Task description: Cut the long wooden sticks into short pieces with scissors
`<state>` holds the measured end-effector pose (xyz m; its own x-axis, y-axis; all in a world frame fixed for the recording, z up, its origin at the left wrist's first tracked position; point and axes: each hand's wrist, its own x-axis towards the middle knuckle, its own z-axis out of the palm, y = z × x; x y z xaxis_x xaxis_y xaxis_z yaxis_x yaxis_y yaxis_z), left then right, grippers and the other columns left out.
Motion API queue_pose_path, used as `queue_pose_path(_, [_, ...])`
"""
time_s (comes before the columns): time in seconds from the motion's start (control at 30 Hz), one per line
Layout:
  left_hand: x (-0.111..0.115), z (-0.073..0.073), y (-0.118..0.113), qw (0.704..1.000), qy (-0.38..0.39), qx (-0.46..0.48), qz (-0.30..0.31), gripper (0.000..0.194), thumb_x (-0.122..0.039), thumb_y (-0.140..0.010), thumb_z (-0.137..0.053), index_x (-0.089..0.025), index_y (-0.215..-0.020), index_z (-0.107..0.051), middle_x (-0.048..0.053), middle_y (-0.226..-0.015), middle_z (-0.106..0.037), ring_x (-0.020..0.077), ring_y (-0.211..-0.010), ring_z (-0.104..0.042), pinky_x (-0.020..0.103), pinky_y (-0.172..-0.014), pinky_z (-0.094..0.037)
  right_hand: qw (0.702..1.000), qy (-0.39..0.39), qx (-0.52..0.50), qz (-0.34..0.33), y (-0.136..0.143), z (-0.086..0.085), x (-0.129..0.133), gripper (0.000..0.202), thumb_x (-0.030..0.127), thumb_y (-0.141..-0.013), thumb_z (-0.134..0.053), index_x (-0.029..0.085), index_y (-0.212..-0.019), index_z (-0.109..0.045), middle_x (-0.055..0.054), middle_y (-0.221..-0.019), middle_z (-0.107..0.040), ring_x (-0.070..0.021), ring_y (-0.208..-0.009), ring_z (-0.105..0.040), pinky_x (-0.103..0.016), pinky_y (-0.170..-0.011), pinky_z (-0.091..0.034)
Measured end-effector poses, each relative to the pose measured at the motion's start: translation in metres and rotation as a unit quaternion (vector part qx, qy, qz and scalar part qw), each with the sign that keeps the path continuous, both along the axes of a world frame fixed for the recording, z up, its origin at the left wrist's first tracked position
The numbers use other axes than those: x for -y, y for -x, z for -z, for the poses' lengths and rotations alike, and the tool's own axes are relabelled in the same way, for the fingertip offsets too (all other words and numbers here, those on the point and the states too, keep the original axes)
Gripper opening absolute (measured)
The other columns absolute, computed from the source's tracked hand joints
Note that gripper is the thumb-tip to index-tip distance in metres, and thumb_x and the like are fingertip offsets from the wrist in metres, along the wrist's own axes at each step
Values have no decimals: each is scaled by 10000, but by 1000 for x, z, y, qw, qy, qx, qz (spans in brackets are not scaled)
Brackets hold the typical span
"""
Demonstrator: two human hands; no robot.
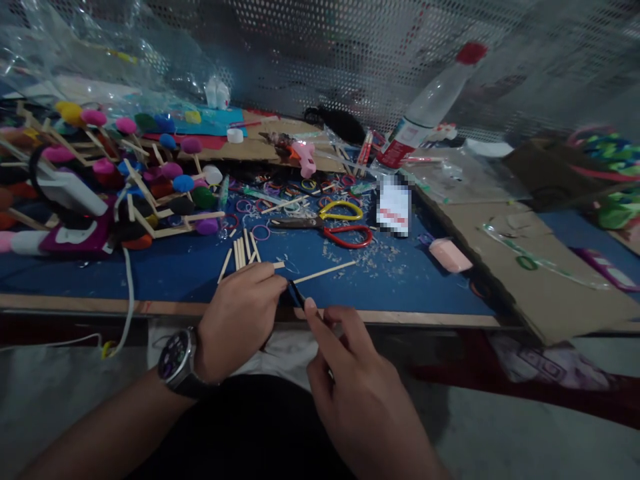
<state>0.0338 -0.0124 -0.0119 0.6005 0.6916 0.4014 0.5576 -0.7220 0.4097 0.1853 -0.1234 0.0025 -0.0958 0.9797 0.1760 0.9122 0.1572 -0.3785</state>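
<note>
Head view: gripping a thin black tool (297, 295) with the right hand (360, 380), slanting its long axis forward-left, toward the curled left hand (243, 307); cannot tell the latter's grip.

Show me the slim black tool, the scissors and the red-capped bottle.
Slim black tool (297, 293): head view, mid-shaft.
Scissors (313, 223): head view, blades near the pivot.
Red-capped bottle (425, 107): head view, clear body.
</note>
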Motion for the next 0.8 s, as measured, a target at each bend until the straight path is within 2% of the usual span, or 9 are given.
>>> queue_pose_path(0.53, [0, 0, 1, 999, 30, -4, -12, 239, -73, -916, -499, -149, -771, -673, 30, -745, -610, 180, -735, -578, 299, -670, -453, 999, 21, 42, -1, -1, -3, -23, 555, 96, -828, -436, 142, -1364, -574, -138, -1095, -619, -188, -679, -673, -285, -498, -570])
queue_pose_path(0.8, [2, 1, 0, 999, 42, 6, -33, 234, -115, -937, -503, -145, -810, -697, 36, -755, -614, 181, -722, -579, 308, -661, -446, 999, -28, 19, -2, -1, 9, -10, 549, 75, -850, -414, 132, -1376, -560, -152, -1091, -619, -197, -693, -669, -304, -514, -595])
